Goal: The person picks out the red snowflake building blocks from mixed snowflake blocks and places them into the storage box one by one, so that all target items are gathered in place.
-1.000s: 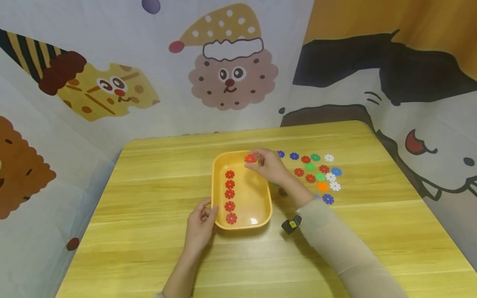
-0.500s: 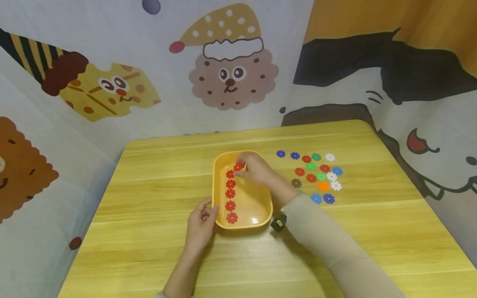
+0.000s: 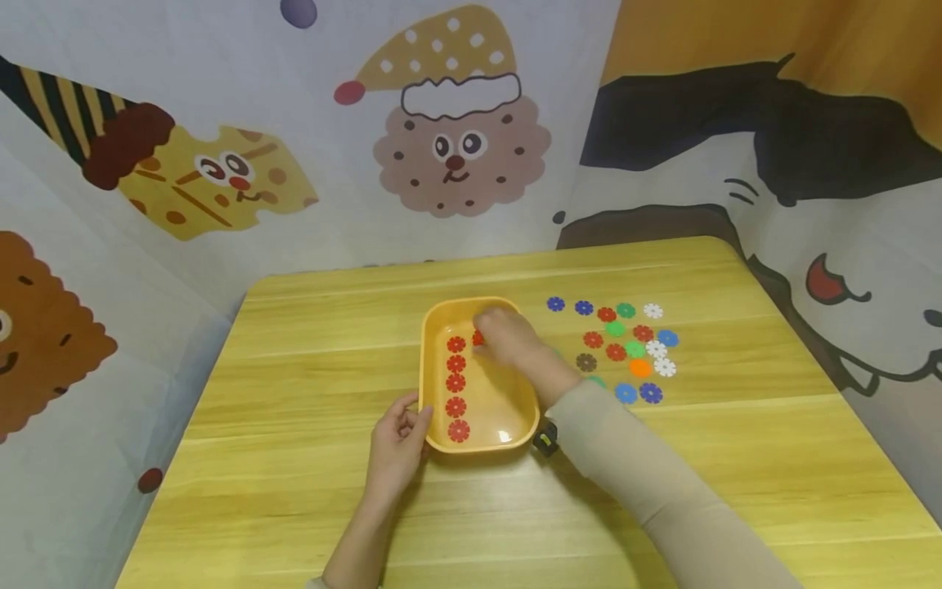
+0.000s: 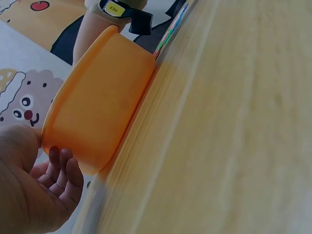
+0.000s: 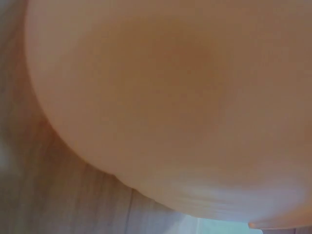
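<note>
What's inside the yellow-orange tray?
Five red discs lie in a column. The right grip partly covers another red disc and the tray floor; anything beneath can't be seen.

your left hand (image 3: 397, 446) holds the near left side of the yellow tray (image 3: 488, 393), thumb at its rim. your right hand (image 3: 506, 335), slightly blurred, reaches over the far part of the tray and pinches a red disc (image 3: 477, 337), mostly hidden by your fingers. five red discs (image 3: 455, 383) lie in a column along the tray's left side. to the tray's right, loose discs (image 3: 616, 352) in several colours lie scattered on the wooden table (image 3: 309, 360). a cartoon biscuit (image 3: 459, 164) in a spotted hat decorates the backdrop (image 3: 309, 82).
</note>
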Tool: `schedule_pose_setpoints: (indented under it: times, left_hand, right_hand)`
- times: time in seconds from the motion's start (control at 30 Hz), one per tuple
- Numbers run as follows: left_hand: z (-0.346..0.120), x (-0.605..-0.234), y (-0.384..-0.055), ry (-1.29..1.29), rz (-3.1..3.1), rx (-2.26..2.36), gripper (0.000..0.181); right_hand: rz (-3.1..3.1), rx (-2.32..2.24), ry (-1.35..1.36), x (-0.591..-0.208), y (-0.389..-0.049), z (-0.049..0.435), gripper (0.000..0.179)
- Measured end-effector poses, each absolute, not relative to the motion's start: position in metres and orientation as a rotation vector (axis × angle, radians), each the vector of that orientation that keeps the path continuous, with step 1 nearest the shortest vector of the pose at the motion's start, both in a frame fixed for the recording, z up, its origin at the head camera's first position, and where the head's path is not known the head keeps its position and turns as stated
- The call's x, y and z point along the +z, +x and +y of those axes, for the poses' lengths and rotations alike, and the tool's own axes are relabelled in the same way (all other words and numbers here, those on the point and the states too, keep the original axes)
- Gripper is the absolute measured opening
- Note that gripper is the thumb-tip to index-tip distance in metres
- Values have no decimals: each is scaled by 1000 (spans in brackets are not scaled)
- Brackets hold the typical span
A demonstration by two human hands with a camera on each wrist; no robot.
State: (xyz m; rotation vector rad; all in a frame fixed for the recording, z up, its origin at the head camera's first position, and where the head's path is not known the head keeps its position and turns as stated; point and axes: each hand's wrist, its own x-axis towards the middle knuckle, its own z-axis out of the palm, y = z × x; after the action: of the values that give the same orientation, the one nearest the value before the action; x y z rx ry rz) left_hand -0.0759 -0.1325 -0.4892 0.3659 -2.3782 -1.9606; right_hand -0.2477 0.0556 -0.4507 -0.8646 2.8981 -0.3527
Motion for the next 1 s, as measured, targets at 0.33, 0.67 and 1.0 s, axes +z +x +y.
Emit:
schedule_pose_setpoints:
  times: [0.33, 0.67, 1.0]
  left_hand:
    - [-131, -489, -75, 347, -2389, -1947, 40]
    - [-132, -487, -76, 351, -2386, -1945, 40]
    - [-132, -488, -75, 352, -2388, -1956, 41]
  right_hand:
    - [2952, -573, -908, -452, -245, 62, 42]
    - [2926, -1157, -911, -453, -240, 82, 43]
    - [2973, -1548, -903, -456, -236, 111, 31]
